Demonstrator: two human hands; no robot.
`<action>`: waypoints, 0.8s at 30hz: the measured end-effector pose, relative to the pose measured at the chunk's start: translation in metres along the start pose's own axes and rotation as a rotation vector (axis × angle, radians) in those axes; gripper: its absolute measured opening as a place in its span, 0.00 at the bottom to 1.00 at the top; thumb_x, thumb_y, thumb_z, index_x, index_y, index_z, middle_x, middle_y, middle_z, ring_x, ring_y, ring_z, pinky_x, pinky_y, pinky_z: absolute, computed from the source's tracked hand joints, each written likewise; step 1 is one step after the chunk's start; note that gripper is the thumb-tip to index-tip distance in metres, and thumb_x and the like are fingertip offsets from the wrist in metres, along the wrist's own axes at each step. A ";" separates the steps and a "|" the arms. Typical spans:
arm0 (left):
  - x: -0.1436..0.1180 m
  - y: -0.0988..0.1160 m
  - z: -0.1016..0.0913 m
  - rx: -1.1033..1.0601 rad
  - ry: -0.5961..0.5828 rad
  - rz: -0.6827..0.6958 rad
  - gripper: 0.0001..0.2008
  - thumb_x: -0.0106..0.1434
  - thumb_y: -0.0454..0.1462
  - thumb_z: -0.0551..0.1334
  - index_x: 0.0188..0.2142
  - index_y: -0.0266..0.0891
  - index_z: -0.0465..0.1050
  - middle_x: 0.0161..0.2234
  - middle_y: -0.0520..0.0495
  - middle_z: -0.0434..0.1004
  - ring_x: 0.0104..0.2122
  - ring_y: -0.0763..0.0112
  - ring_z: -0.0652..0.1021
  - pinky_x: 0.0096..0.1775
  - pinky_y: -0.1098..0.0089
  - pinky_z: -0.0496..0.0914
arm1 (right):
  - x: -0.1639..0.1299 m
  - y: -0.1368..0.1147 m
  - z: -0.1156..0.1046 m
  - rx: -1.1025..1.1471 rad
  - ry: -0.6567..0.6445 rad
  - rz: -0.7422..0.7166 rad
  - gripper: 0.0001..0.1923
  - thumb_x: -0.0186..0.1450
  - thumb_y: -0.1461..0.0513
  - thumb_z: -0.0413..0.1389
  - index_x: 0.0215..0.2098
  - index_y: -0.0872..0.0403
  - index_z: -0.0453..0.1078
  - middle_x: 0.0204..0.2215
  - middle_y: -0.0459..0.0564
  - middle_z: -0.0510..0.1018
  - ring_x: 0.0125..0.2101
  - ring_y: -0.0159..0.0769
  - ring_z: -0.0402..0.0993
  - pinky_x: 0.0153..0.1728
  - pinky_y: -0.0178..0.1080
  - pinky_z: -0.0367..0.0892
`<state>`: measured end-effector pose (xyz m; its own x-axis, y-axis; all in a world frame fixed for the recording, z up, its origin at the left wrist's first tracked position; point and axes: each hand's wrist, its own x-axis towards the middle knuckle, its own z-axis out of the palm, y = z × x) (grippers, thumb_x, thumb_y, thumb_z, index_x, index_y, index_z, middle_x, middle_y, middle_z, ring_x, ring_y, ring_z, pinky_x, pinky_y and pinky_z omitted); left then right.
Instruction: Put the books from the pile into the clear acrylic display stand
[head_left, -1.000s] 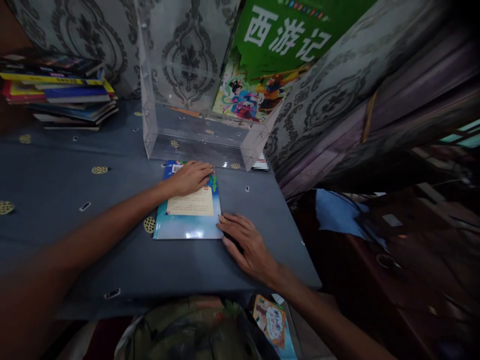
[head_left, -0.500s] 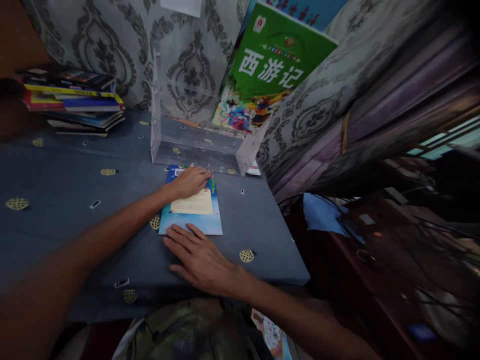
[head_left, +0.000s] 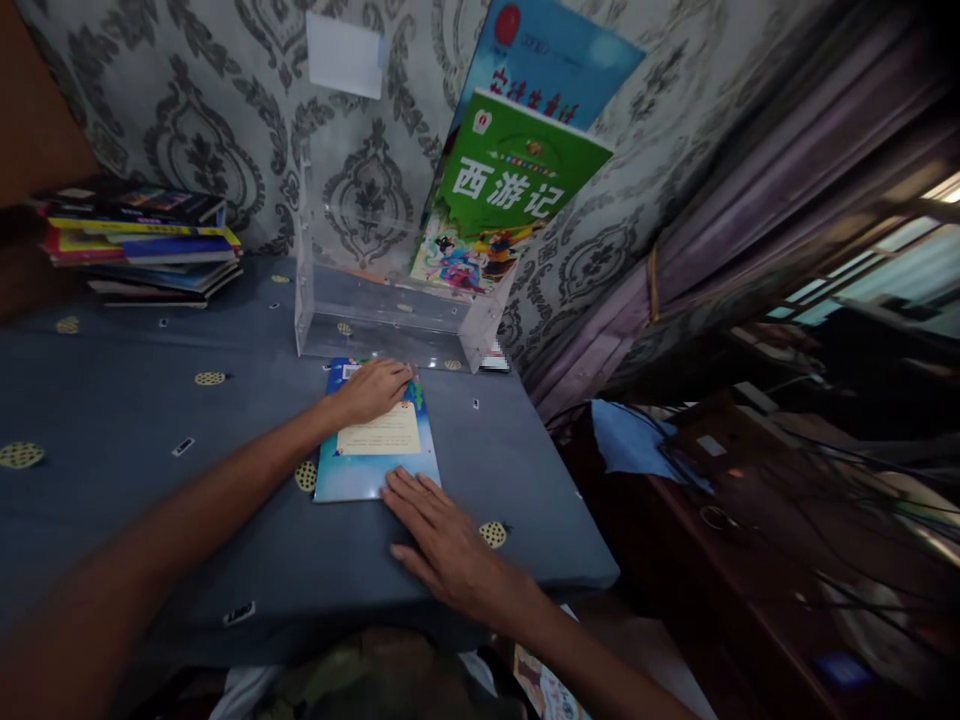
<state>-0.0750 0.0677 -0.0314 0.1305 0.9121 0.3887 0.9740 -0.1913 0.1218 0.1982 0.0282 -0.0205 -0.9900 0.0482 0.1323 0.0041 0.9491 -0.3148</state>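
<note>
A thin blue book (head_left: 367, 460) with a cream text panel lies flat on the blue-grey tablecloth (head_left: 135, 480), just in front of a clear acrylic stand (head_left: 322, 300). My left hand (head_left: 371, 390) rests palm down on the book's far end. My right hand (head_left: 442, 535) lies flat on the cloth, fingers spread, its fingertips touching the book's near right corner. A green book with a cartoon cover (head_left: 495, 210) leans in the stand against the wall, with a blue book (head_left: 555, 60) behind it.
A stack of books (head_left: 142, 245) sits at the table's far left. The table's right edge drops off to a dark cluttered area with a blue cloth (head_left: 630, 440). Another small book (head_left: 547, 690) lies below the table's near edge. Patterned wallpaper backs the table.
My right hand slid from the book's right edge to its near edge, then back toward the near right corner. My left hand stayed on the book. The view tilted up.
</note>
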 end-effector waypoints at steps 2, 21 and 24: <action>0.000 0.000 0.000 -0.003 0.001 -0.005 0.14 0.73 0.36 0.54 0.50 0.36 0.76 0.50 0.39 0.80 0.51 0.60 0.78 0.55 0.58 0.70 | -0.009 0.008 0.000 -0.014 0.033 0.028 0.33 0.75 0.61 0.52 0.74 0.57 0.49 0.71 0.60 0.58 0.72 0.43 0.48 0.71 0.53 0.55; -0.065 -0.018 -0.015 0.029 0.008 -0.127 0.22 0.73 0.40 0.49 0.60 0.41 0.72 0.62 0.40 0.73 0.62 0.56 0.73 0.62 0.47 0.65 | 0.045 0.085 -0.028 0.168 0.061 0.223 0.28 0.78 0.54 0.44 0.71 0.56 0.57 0.70 0.59 0.59 0.72 0.43 0.50 0.71 0.56 0.45; -0.078 -0.030 -0.020 0.017 -0.011 -0.105 0.23 0.74 0.41 0.47 0.61 0.41 0.72 0.63 0.41 0.72 0.62 0.58 0.73 0.64 0.51 0.66 | 0.072 0.107 -0.034 0.187 0.062 0.238 0.28 0.78 0.54 0.44 0.71 0.57 0.57 0.71 0.59 0.59 0.72 0.44 0.50 0.71 0.55 0.46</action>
<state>-0.1185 -0.0053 -0.0470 0.0295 0.9308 0.3643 0.9853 -0.0884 0.1461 0.1319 0.1434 -0.0129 -0.9538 0.2869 0.0895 0.2033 0.8353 -0.5108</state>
